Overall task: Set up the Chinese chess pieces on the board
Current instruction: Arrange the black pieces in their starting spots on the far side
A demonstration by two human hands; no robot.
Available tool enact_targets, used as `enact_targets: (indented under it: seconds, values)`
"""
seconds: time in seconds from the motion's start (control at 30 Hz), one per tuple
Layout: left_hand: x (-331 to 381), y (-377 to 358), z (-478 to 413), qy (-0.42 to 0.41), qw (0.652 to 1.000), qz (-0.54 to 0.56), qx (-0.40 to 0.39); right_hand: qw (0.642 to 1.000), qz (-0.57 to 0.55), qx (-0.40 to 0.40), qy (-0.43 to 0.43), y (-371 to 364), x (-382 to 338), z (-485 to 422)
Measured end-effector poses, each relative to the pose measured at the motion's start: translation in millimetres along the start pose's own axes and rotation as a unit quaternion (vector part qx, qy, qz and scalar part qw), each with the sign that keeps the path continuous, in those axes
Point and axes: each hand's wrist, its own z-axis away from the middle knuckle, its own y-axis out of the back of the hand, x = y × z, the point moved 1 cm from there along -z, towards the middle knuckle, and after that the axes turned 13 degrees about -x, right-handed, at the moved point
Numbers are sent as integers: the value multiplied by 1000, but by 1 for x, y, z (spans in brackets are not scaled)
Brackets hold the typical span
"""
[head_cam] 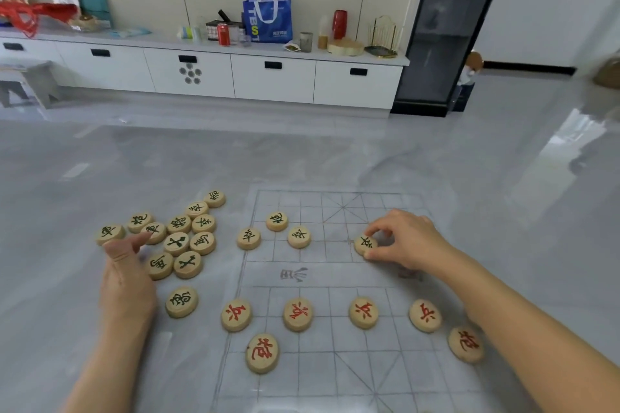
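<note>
Pieces of pale wood lie on a grey floor (335, 151), some on a see-through board (335, 362) with thin lines and some beside it. The right hand (407, 240) is over the far half of the board. Its thumb and fingers are bent round a green piece (365, 242) and pinch it by the edge, and this piece sits flat on the board. The left hand (125, 275) is off the board, at the near side of a pile of green pieces (188, 238) on the floor to the left. Its thumb sticks out toward the pile and its fingers are bent, but I cannot tell if it has hold of anything. Near the far left corner of the board are three other green pieces (299, 236), one of them right on the left edge. A lone green piece (182, 301) lies on the floor just beside the left wrist. A row of red pieces (298, 314), four of them, runs across the near half of the board. Closer in are two red pieces (262, 353), one on the left and one at the right edge by the right arm. Far back is a white cabinet (273, 77) with a blue bag (267, 19) and a red can (223, 34) on top
</note>
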Motion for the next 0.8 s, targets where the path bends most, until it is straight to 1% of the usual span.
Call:
enact_targets:
  seconds: [0.1,0.33,0.43,0.53,0.7,0.8]
  values:
    - [-4,0,-3,-9,1000,3,1,1000,-3,14,-19,3,12,1]
    - [-7,1,-6,10,1000,21,6,998,-16,27,-53,7,35,4]
    - [-5,2,-5,8,1000,3,6,997,-17,26,-64,8,42,7]
    - [-3,2,-2,9,1000,-12,6,997,-25,30,-70,7,46,8]
    - [-5,2,-4,9,1000,-2,4,997,-23,29,-74,5,45,9]
    - [-5,1,-4,6,1000,-2,6,996,-42,20,-75,5,44,9]
